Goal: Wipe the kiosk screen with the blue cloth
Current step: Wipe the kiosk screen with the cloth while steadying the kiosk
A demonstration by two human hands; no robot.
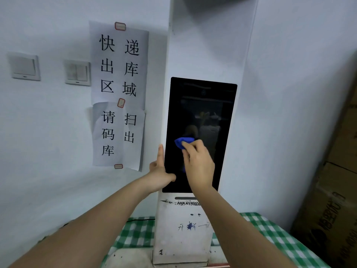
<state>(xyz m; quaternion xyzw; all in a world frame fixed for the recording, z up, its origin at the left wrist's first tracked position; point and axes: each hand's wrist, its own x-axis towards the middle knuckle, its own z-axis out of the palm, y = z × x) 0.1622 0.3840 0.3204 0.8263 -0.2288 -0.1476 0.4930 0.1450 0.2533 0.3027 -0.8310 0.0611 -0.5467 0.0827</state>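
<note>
From the head camera, the right hand has its fingers curled round the blue cloth, which is bunched into a wad that sticks out past the fingertips, up and to the left of them, and is pressed against the dark glass. A strip of blue also shows below the knuckles, so part of the cloth is hidden inside the grip. The cloth sits on the lower half of the kiosk screen, left of its middle.

The left hand braces the kiosk: its fingers lie fairly straight along the screen's left edge, the forefinger pointing upward just beside the bezel, the thumb resting on the lower glass. It holds nothing.

Judging by its look, the cloth is light, soft and limp; it will fold under pressure, so gathering it into a pad under the fingers, as here, seems the sensible hold. The screen is stiff, smooth and probably slippery glass, best pressed gently, with the tall narrow kiosk body steadied so it does not rock on the green checked tablecloth.

Counted: one cloth, one screen, two hands, two paper notices on the wall to the left of the fingers, two wall switches, and at least two cardboard boxes at the right.
</note>
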